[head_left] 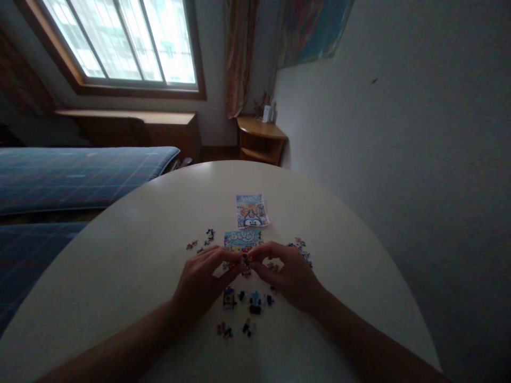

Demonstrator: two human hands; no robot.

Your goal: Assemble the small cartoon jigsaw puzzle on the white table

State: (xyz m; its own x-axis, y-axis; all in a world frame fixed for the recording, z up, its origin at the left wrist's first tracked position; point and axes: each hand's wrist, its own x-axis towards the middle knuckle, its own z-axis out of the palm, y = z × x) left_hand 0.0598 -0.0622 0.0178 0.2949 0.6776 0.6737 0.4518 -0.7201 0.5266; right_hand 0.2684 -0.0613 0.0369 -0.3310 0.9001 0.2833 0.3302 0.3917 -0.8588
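Observation:
Between the fingertips of my left hand (205, 274) and my right hand (287, 274) is a small jigsaw puzzle piece (246, 259), pinched from both sides. Just beyond my hands lies a printed picture sheet (242, 237) lettered "Bluey", partly covered by my fingers. Nearer to me rest joined puzzle pieces (255, 299) in light blue, white and black, with a small joined block (229, 299) to their left. Loose pieces (299, 246) lie past my right hand, and more loose pieces (209, 236) past my left.
A colourful Bluey packet (252, 211) lies farther back on the round white table (171, 207). Closest to me are scattered pieces (224, 329) and another small cluster (248, 327). A wall (399, 159) borders the table's right; a plaid mattress (80, 175) stands at the left.

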